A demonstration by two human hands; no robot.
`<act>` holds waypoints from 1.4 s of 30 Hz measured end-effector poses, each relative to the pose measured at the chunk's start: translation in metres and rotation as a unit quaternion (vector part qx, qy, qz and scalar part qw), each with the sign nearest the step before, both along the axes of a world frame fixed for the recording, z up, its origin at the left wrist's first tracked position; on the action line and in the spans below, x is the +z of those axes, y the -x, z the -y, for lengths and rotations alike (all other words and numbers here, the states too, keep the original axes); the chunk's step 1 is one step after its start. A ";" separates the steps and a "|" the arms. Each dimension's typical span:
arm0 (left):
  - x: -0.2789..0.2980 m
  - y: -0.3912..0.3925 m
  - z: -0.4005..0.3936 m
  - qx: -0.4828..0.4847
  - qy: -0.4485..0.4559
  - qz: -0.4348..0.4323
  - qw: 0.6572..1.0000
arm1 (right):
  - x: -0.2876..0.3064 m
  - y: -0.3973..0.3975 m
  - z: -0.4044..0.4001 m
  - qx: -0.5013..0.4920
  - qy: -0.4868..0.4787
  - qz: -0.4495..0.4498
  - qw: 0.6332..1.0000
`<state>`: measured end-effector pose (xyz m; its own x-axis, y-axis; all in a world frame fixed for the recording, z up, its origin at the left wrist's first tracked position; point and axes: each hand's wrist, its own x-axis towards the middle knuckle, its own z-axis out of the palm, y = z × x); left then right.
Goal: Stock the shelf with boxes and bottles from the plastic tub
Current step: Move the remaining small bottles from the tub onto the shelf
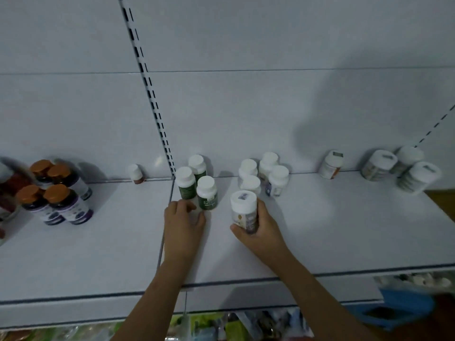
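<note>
A white shelf [320, 230] runs along a pale back panel. The right hand [258, 227] is wrapped around an upright white-capped bottle [244, 211], just in front of a white bottle cluster [263, 175] directly behind it. The left hand [183, 222], fingers loosely curled and holding nothing, rests by the green bottles [197, 183].

A shop: slotted white shelf [320, 230] stocked with supplement bottles [206, 193].

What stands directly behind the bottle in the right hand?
Behind the held bottle stands a cluster of four white-capped bottles. The nearest one's lower body is covered by it, so its label cannot be seen.
</note>
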<state>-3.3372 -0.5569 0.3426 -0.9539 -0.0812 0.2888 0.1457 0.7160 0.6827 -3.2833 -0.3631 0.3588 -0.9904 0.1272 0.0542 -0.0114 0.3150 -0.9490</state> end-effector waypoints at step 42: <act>-0.003 -0.013 -0.286 -0.378 0.207 0.011 0.902 | -0.014 -0.041 -0.317 -0.319 -0.255 0.045 0.912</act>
